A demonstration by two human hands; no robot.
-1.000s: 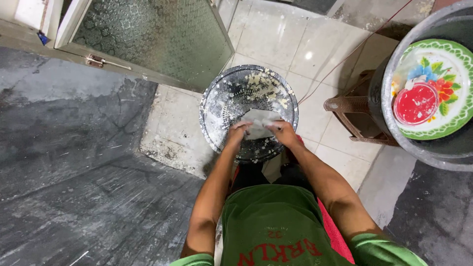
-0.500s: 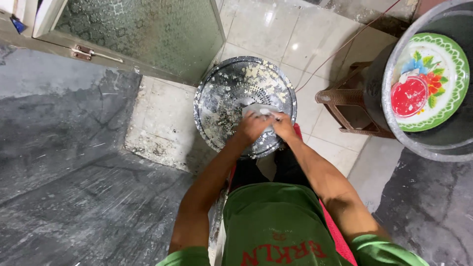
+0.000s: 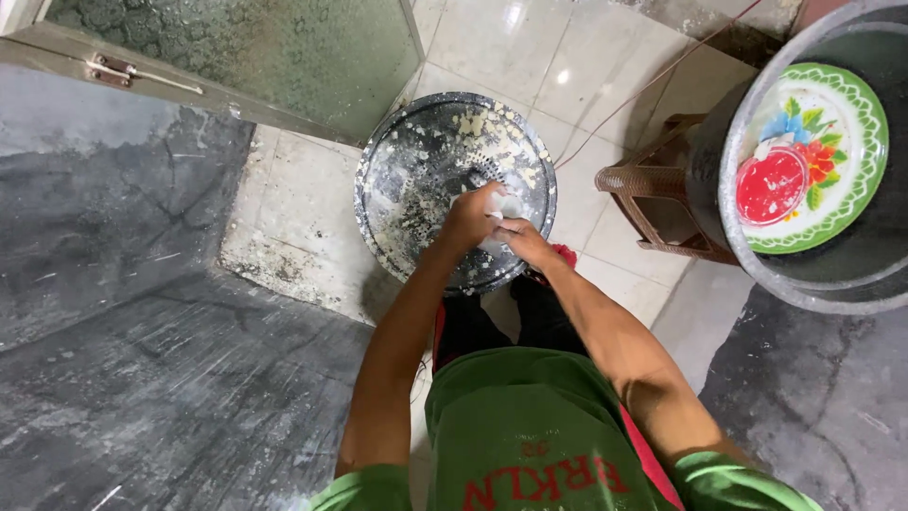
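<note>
A round metal tray (image 3: 416, 161) smeared with pale dough scraps lies on the tiled floor in front of me. Both hands meet over its near right part. My left hand (image 3: 470, 216) and my right hand (image 3: 522, 238) are closed together around a small white lump of dough (image 3: 505, 206), which shows only between the fingers. My forearms reach down from my green shirt.
A glass door with a metal frame (image 3: 236, 47) stands at the upper left, above a dark concrete slab (image 3: 113, 360). At the right a large grey basin (image 3: 832, 284) holds a flowered plate (image 3: 813, 156) and rests by a brown plastic stool (image 3: 653, 189).
My hands have drawn closer together on the dough, and my left hand has shifted toward the tray's middle. The view has tilted slightly, bringing the tray lower.
</note>
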